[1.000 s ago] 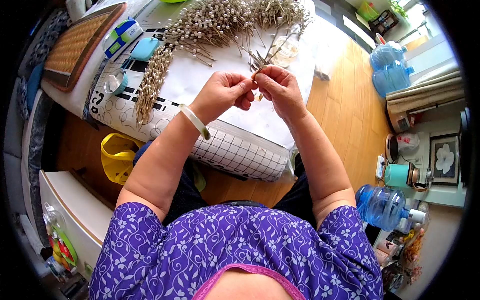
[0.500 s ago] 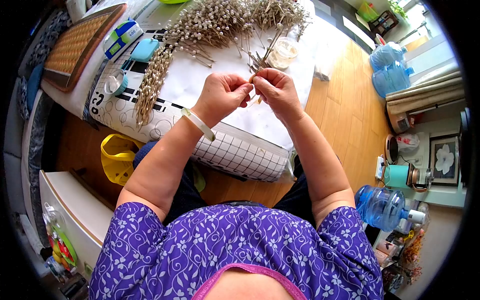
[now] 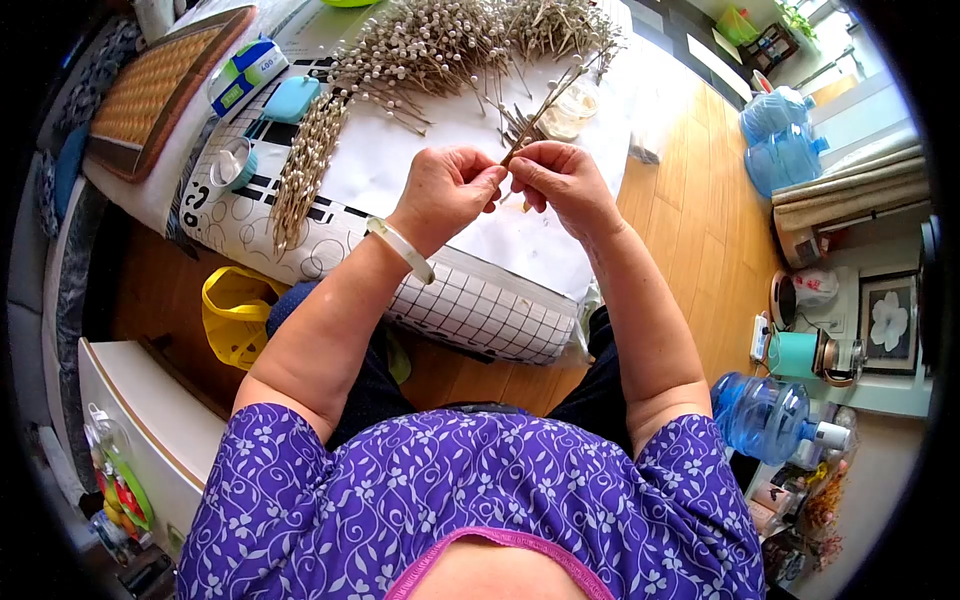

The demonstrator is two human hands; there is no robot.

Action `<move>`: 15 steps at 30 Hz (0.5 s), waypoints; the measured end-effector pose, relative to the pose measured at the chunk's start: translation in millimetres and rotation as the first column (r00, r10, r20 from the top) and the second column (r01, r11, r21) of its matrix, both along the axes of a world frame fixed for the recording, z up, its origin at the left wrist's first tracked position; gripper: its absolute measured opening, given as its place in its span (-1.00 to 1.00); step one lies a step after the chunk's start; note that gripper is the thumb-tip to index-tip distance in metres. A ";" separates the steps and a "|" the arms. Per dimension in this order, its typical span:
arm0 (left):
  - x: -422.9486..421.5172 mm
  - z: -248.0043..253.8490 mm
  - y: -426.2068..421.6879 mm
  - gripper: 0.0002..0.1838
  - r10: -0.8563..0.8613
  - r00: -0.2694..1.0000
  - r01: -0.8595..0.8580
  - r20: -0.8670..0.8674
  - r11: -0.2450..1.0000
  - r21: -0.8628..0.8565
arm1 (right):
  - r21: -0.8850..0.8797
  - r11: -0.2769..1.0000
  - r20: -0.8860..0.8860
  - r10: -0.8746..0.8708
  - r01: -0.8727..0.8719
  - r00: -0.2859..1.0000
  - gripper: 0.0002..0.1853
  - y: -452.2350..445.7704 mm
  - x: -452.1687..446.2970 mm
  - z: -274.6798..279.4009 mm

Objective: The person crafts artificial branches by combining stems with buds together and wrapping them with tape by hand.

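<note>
In the head view, both hands meet just above the middle of the frame, out over the white sheet (image 3: 385, 155) on the tabletop (image 3: 270, 238). The right hand (image 3: 562, 185) pinches a thin dark twig (image 3: 548, 103) between thumb and forefinger. The twig slants away towards the upper right. The left hand (image 3: 445, 195), above a pale bangle (image 3: 403, 250), is narrowed to a similar pinch and appears to close on the near end of the twig; the contact is too small to see sharply. Two fingertip grips so close together probably keep such a slim piece steady and let the fingers work finely at one spot.

Just beyond the fingers lie short dark twigs (image 3: 516, 126), beside a round clear tub (image 3: 570, 110), both seemingly placed for a short reach. At the top of the frame, a big heap of white-budded stems (image 3: 430, 45) spreads next to another bundle (image 3: 555, 28). A long bundle of budded stems (image 3: 308, 165) lies apart in the upper left, perhaps kept separate so the stems do not tangle. Around it are a small jar (image 3: 241, 165), a light blue case (image 3: 291, 99) and a blue-and-white packet (image 3: 247, 77), all off to the side of the hands, which likely leaves the elbows free.
</note>
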State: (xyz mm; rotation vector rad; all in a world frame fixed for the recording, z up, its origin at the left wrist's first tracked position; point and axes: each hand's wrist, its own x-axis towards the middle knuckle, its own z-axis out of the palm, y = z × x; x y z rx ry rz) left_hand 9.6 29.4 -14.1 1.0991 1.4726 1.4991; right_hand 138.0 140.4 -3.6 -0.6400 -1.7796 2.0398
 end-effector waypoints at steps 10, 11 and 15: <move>-3.5 -2.0 1.1 -0.84 -0.049 0.998 0.050 0.048 0.999 -0.020 | 0.044 0.996 -0.107 -0.076 0.081 0.991 -0.86 -9.2 -4.6 -8.3; -5.8 0.3 0.4 -0.83 -0.093 0.985 0.105 0.145 0.991 -0.078 | 0.073 0.995 -0.086 -0.061 0.067 0.994 -0.85 -7.7 -4.7 -7.9; -8.3 0.1 -1.1 -0.79 -0.154 0.951 0.206 0.269 0.962 -0.177 | 0.103 0.994 -0.099 -0.033 0.043 0.995 -0.86 -8.6 -7.1 -13.2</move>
